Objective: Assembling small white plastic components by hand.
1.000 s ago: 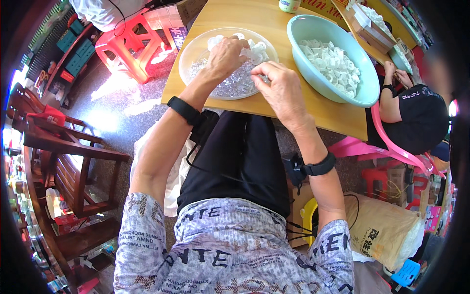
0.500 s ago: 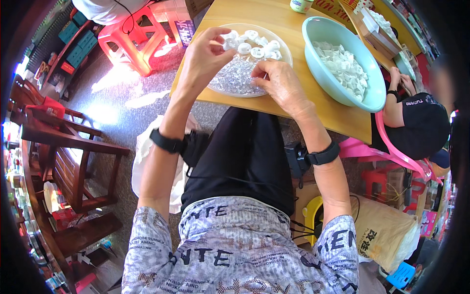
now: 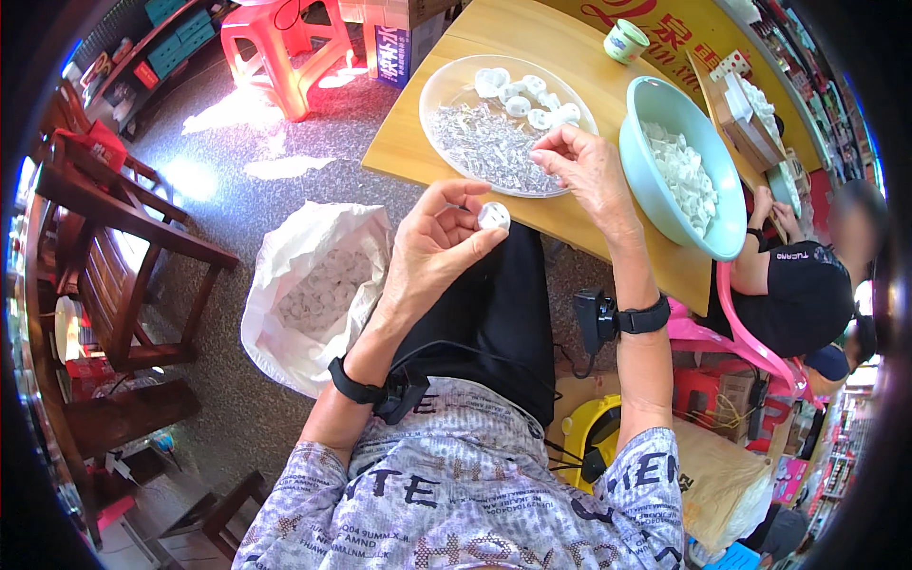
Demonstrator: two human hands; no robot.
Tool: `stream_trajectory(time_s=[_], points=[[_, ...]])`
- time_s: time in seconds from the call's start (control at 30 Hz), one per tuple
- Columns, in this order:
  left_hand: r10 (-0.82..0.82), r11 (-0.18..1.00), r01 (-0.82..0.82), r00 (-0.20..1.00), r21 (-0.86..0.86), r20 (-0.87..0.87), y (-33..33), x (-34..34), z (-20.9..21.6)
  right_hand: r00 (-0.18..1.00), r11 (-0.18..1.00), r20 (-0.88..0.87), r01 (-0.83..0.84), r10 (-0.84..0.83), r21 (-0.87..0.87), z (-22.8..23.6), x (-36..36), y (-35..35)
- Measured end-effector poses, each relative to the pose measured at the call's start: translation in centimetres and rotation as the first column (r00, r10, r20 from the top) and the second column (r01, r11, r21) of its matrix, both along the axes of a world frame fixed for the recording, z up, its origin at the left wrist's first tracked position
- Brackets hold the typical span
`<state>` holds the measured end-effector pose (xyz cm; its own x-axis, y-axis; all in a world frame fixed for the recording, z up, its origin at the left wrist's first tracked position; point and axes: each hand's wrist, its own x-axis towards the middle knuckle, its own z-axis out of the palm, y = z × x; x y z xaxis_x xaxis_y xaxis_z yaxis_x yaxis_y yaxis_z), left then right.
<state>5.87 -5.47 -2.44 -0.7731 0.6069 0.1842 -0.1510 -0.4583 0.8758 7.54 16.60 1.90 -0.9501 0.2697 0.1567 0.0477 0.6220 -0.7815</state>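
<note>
Between the thumb and fingers of my left hand (image 3: 432, 242) is a small white round plastic piece (image 3: 494, 217), held over my lap just off the table's near edge. My right hand (image 3: 587, 176) hovers at the right side of a shallow round tray (image 3: 429, 87), its thumb and fingertips pinched together. Whatever is in that pinch is too small to make out. Small clear plastic bits (image 3: 484, 142) cover the near part of the tray. Several white round pieces (image 3: 518, 105) like the held one are heaped at its far side.
A light blue basin (image 3: 632, 142) of white pieces stands right of the tray on the wooden table (image 3: 399, 142). Behind is a green-and-white tub (image 3: 626, 42). An open white sack (image 3: 275, 256) with white pieces sits left of my legs. Another person (image 3: 807, 275) works at the right.
My left hand has come back from over the tray toward my lap, now with a white round piece in it. My right hand stays pinched near the tray. The view has shifted.
</note>
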Motion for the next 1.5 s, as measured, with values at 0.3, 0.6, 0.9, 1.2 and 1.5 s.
stream_trajectory(time_s=[0.3,0.6,0.9,1.2,1.5], points=[[0.074,0.995,-0.079,0.993,-0.064,-0.090,-0.8,0.1,-0.8,1.000,0.914,-0.030,-0.006,-0.007,-0.405,0.7,0.8,-1.4],[0.062,0.998,-0.060,0.995,-0.016,0.074,-1.6,0.3,0.3,0.990,0.788,-0.140,-0.110,0.031,-0.605,1.7,3.8,-7.4],[0.083,0.996,-0.083,0.993,0.006,0.080,-1.6,1.0,0.5,0.983,0.854,-0.173,-0.043,-0.056,-0.518,0.9,5.3,-10.0],[0.072,0.997,-0.072,0.982,-0.006,0.175,-2.5,0.8,1.0,0.971,0.932,-0.233,-0.038,-0.051,-0.362,1.6,5.8,-11.3],[-0.004,0.998,-0.012,0.966,0.061,0.258,-2.8,0.3,-0.5,0.961,0.966,-0.275,-0.092,0.022,-0.243,0.8,6.1,-11.3]])
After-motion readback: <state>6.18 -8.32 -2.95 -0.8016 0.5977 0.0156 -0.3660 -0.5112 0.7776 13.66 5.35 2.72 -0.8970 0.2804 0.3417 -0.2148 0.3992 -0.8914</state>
